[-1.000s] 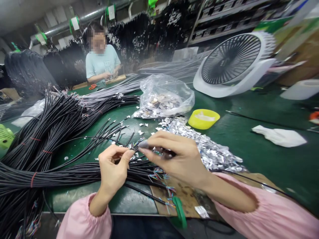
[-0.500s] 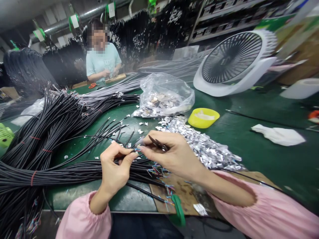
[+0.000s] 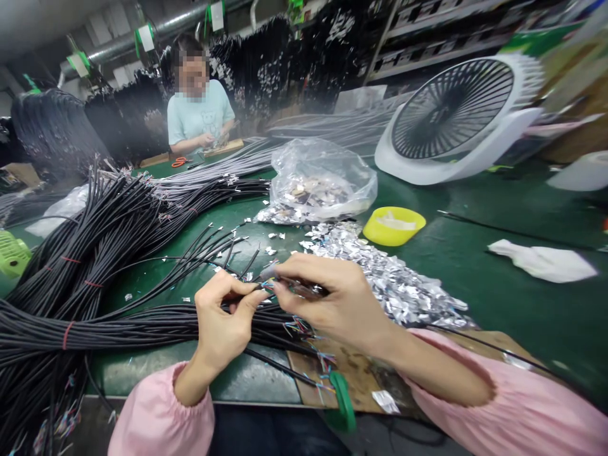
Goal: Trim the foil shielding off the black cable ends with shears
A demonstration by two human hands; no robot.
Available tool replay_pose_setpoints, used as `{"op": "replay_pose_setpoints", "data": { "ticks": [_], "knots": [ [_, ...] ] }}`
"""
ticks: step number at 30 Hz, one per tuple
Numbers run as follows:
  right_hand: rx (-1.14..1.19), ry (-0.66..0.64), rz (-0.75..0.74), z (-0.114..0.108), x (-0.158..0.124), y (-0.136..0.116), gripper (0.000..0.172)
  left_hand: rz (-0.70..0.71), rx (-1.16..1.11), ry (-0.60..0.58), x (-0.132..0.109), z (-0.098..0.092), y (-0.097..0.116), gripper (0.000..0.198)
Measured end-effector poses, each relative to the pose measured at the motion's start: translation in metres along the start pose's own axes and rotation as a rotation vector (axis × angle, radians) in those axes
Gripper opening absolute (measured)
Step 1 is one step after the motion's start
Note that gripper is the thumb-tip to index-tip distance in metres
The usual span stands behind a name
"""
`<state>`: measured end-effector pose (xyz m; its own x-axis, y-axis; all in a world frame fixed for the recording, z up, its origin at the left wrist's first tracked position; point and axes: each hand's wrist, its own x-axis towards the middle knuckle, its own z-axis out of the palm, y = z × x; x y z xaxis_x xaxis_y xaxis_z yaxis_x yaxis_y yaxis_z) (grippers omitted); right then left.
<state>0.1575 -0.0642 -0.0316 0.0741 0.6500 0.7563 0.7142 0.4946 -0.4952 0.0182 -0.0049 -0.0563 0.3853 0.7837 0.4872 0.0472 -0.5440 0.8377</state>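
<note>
Between thumb and forefinger, my left hand (image 3: 223,320) pinches the end of a black cable (image 3: 259,286), where thin coloured wires (image 3: 269,284) come out. My right hand (image 3: 339,301) is closed too, its fingertips at those wires just right of the left fingertips. Tucked in the right palm is a small dark metal hand tool (image 3: 308,289), blurred and partly hidden by the fingers. Below both hands lies a tied bundle of black cables (image 3: 142,326), its stripped coloured wire ends (image 3: 299,326) pointing right. Loose black cables (image 3: 204,250) lie behind the left hand.
A heap of silver foil scraps (image 3: 394,278) spreads behind my right hand. Beyond it are a clear plastic bag (image 3: 327,161), a yellow dish (image 3: 394,237) and a white fan (image 3: 427,170). A green loop (image 3: 342,399) sits at the near edge. A co-worker (image 3: 199,120) sits across the table.
The view has shifted slightly, moving the scene a little right. My right hand has turned slightly, and its tool shows less clearly. The left hand keeps its pinch on the cable.
</note>
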Motion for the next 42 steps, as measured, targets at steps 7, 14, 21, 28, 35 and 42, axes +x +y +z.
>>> {"op": "replay_pose_setpoints", "data": {
  "ticks": [7,14,21,28,35,42],
  "knots": [
    [0.129,-0.032,0.215,-0.003,0.004,-0.004,0.012,-0.007,0.009,-0.025,-0.002,0.0,-0.003,0.016],
    [0.775,-0.423,1.04,-0.001,0.019,0.002,0.01,0.037,0.055,-0.23,0.006,-0.006,0.002,0.017],
    [0.49,-0.187,0.769,-0.003,0.017,-0.004,0.016,-0.045,0.063,-0.182,0.008,-0.01,0.007,0.027],
    [0.299,-0.112,0.433,-0.003,0.01,-0.004,0.019,-0.091,0.057,-0.173,0.007,-0.008,0.009,0.029],
    [0.181,-0.074,0.221,-0.006,0.007,-0.002,0.015,-0.096,0.062,-0.181,0.006,-0.008,0.008,0.031],
    [0.101,-0.091,0.189,-0.006,0.005,-0.004,0.017,-0.077,0.052,-0.19,0.006,-0.007,0.008,0.033]
  ]
}}
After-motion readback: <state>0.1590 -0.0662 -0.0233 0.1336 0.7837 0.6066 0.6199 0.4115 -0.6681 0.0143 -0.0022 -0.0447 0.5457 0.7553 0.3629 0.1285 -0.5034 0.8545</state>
